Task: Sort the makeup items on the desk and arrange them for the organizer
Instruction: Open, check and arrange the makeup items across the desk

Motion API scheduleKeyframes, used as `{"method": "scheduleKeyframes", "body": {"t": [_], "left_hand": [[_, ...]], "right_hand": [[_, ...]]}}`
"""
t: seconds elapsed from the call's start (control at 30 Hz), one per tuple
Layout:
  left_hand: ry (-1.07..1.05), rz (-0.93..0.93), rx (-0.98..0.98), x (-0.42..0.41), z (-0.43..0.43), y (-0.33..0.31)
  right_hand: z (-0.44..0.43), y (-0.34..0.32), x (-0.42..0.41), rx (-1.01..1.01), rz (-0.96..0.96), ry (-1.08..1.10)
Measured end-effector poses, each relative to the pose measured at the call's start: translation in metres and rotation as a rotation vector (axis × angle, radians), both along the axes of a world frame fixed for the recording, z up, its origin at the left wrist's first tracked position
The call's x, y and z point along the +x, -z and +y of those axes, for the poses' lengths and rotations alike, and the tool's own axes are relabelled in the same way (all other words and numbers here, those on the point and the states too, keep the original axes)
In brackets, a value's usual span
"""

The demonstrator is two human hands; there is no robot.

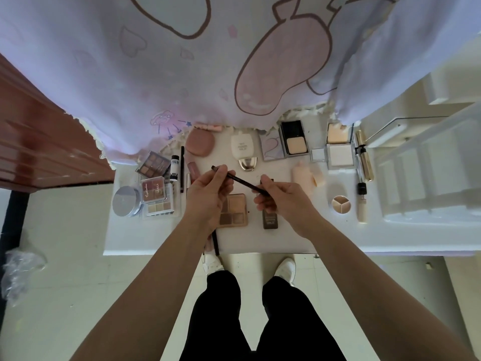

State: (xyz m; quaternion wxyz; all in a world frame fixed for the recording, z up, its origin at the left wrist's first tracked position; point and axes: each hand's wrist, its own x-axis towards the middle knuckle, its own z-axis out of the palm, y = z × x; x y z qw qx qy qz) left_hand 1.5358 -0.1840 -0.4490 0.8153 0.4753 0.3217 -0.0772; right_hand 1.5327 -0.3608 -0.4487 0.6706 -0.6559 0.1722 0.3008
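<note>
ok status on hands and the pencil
Left hand and right hand both pinch the dark makeup pencil, one at each end. Held above the eyeshadow palette. Nothing blocking.

the person wears loose black trousers (221, 321) and white shoes (286, 269), forearms (151, 295) bare.

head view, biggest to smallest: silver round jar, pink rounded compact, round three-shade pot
1. Silver round jar and pink rounded compact: look alike, not ranked.
2. Round three-shade pot: smallest.

The left hand (208, 196) covers part of the beige square eyeshadow palette (236, 210); the right hand (283, 201) hides part of the dark brown rectangular tube (270, 218) and one end of the thin dark pencil (243, 182).
</note>
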Motion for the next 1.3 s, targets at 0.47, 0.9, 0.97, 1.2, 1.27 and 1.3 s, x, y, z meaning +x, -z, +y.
{"method": "scheduleKeyframes", "body": {"t": [0.47,0.9,0.97,1.2,1.27,1.3], "left_hand": [[-0.021,0.043,-0.008,0.01,0.002,0.007],[0.012,0.082,-0.035,0.018,-0.024,0.013],[0.012,0.095,-0.045,0.018,-0.031,0.014],[0.015,0.107,-0.072,0.02,-0.048,0.016],[0.052,0.091,-0.054,0.021,-0.05,0.016],[0.072,0.079,-0.04,0.021,-0.052,0.015]], "right_hand": [[-0.001,0.003,-0.011,0.047,0.053,0.139],[-0.022,0.004,-0.022,-0.032,-0.017,0.285],[-0.026,0.004,-0.023,-0.045,-0.087,0.359],[-0.041,0.005,-0.024,0.003,-0.036,0.401],[-0.047,0.004,-0.024,0.029,0.022,0.354],[-0.05,0.005,-0.024,0.031,0.034,0.334]]}}
